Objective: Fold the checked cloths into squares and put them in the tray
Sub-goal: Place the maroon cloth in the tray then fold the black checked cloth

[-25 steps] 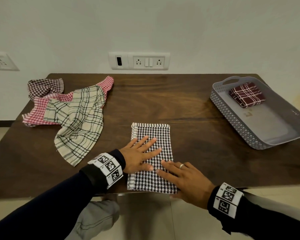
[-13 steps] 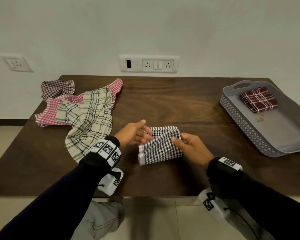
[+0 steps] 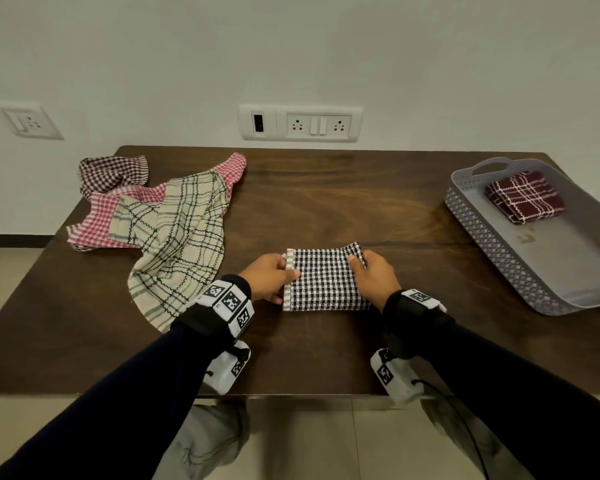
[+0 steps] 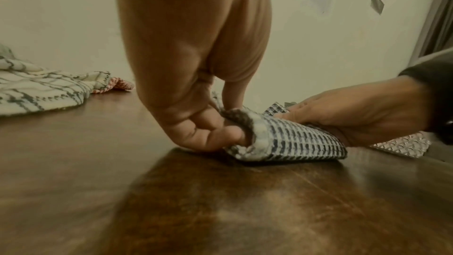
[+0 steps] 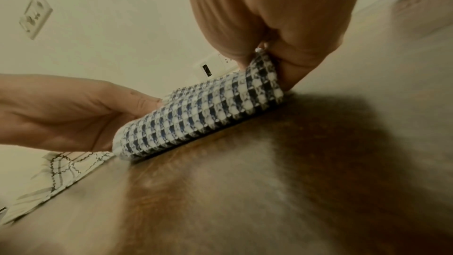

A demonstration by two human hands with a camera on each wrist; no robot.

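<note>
Checked cloths are the whole job, and from my seat the biggest thing on screen is the dark wooden table [image 3: 326,188] they lie on. At its right end sits the grey perforated tray [image 3: 492,244], with one maroon folded cloth [image 3: 525,200] already in its far corner and bare floor beside it. At the far left lies a loose heap, the cream plaid cloth [image 3: 177,237] draped over a pink checked cloth [image 3: 97,220] and a maroon gingham cloth [image 3: 111,171] — all unfolded, well apart from the work. The black-and-white checked cloth [image 3: 324,280] sits near the table's front edge, folded to a near square, between my hands. My left hand [image 3: 269,280] pinches its left edge, thumb on top and fingers curled beneath; my right hand [image 3: 376,278] pinches the far right corner, which stands slightly raised. I judge the cloth light, soft and limp, with a coarse weave that should grip well; the layers may slide apart or sag open if lifted by one corner. Better, I think, to press it flat, then hold it by opposite edges through all layers, or slip the fingers under and a thumb on top. Nothing lies on the table between it and the tray — only the tray's near wall to clear.
</note>
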